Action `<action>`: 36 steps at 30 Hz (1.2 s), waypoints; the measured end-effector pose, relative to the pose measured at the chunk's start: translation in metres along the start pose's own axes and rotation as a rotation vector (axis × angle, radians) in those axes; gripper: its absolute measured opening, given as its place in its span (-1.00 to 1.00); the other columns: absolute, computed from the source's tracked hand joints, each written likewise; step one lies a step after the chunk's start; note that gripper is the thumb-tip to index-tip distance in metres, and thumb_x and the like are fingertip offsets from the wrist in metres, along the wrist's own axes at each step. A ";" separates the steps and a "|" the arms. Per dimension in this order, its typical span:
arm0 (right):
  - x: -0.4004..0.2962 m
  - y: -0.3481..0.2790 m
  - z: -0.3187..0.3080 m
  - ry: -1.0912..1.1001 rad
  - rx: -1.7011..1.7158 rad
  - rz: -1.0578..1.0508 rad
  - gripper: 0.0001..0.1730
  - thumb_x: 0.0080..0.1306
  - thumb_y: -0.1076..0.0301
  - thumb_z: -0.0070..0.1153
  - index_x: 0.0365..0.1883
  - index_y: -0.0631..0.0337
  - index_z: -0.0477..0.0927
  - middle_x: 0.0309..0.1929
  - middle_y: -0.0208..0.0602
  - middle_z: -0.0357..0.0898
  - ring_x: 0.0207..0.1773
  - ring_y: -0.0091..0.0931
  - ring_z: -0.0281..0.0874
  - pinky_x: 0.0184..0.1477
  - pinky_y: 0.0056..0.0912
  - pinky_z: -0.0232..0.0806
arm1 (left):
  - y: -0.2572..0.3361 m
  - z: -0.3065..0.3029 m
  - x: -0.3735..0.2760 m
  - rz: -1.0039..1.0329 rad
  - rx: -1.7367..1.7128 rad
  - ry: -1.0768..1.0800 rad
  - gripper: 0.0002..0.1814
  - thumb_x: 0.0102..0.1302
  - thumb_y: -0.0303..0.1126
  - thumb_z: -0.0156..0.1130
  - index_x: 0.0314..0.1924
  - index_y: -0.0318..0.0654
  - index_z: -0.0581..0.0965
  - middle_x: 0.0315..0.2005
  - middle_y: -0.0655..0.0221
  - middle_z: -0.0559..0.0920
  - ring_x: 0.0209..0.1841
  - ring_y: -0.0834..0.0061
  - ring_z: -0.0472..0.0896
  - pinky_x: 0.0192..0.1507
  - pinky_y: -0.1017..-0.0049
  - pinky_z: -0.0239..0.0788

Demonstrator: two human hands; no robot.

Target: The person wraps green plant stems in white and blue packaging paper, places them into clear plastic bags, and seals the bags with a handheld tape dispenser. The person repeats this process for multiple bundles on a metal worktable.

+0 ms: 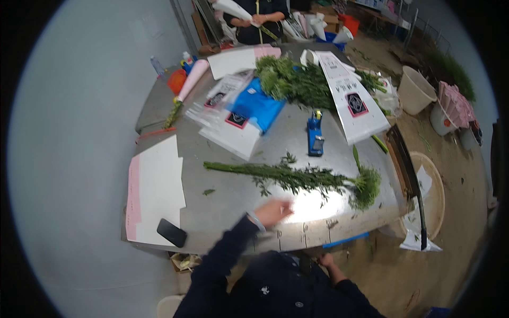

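My left hand [273, 213], blurred, hangs over the front of the metal table [230, 198]. Just beyond it lies a bunch of green-headed flower stems [294, 175], its cut ends to the left and its frilly heads to the right. No held object can be made out in that hand, and its fingers are too blurred to judge. My right hand [326, 260] is low beside my body, below the table's front edge, with its fingers partly hidden. A blue tape dispenser [315, 137] stands behind the bunch.
White and pink paper sheets [159, 190] lie left, with a phone [171, 232] on their corner. Printed plastic sleeves [234, 131] and more greenery [302, 81] are farther back. A long cutter arm [413, 183] runs along the right edge. Opposite, a person [258, 20] holds a wrapped bunch.
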State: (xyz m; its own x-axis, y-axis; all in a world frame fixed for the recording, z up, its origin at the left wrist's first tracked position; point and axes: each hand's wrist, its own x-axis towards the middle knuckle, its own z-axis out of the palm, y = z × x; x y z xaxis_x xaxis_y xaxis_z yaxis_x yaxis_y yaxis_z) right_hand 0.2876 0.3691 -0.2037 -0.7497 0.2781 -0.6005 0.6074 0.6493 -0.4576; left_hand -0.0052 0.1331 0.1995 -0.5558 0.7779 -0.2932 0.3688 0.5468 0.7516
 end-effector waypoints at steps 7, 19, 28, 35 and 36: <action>-0.003 0.028 0.000 -0.003 0.040 0.140 -0.69 0.11 0.16 -0.05 -0.50 0.21 0.59 -0.54 -0.24 0.57 -0.44 -0.41 0.54 -0.32 -0.35 0.36 | 0.184 -0.145 -0.152 1.404 -0.248 0.935 -0.67 0.11 -0.41 0.09 -0.14 -0.45 0.37 -0.36 0.15 0.51 -0.64 0.72 0.32 -0.63 0.71 0.14; -0.029 0.013 -0.057 -0.141 -0.132 0.028 -0.56 0.14 0.07 -0.11 -0.10 0.14 0.45 -0.16 -0.04 0.45 -0.14 -0.25 0.43 -0.12 -0.29 0.29 | 0.169 -0.152 -0.133 1.436 -0.029 0.919 -0.71 0.08 -0.45 0.06 -0.17 -0.43 0.40 -0.43 0.20 0.50 -0.61 0.64 0.36 -0.59 0.67 0.18; -0.084 0.003 -0.025 -0.006 0.056 0.240 -0.58 0.08 0.00 -0.11 -0.32 0.13 0.55 -0.32 -0.04 0.51 -0.22 -0.18 0.46 -0.16 -0.23 0.30 | 0.170 -0.148 -0.087 1.534 -0.025 0.910 -0.74 0.06 -0.49 0.03 -0.20 -0.41 0.42 -0.47 0.23 0.50 -0.59 0.59 0.39 -0.56 0.64 0.21; -0.096 -0.010 -0.029 0.113 0.282 0.429 -0.74 0.03 0.16 -0.05 -0.38 0.01 0.60 -0.36 -0.14 0.54 -0.23 -0.24 0.49 -0.17 -0.27 0.32 | 0.184 -0.087 0.008 1.319 -0.310 0.926 -0.75 0.04 -0.51 0.01 -0.22 -0.40 0.43 -0.51 0.26 0.49 -0.58 0.55 0.41 -0.53 0.62 0.23; -0.094 -0.014 -0.024 0.108 0.305 0.415 -0.74 0.02 0.16 -0.04 -0.39 0.01 0.60 -0.37 -0.14 0.54 -0.24 -0.24 0.49 -0.17 -0.27 0.32 | 0.169 -0.062 0.025 1.053 -0.284 0.843 -0.75 0.04 -0.52 0.01 -0.23 -0.40 0.43 -0.52 0.26 0.49 -0.57 0.54 0.41 -0.53 0.62 0.23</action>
State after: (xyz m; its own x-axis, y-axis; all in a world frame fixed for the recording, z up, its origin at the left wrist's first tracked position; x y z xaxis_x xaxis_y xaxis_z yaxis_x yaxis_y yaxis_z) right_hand 0.3427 0.3510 -0.1249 -0.4430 0.5503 -0.7078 0.8957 0.2382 -0.3755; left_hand -0.0028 0.2253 0.3558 -0.4285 0.3047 0.8507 0.7865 -0.3377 0.5171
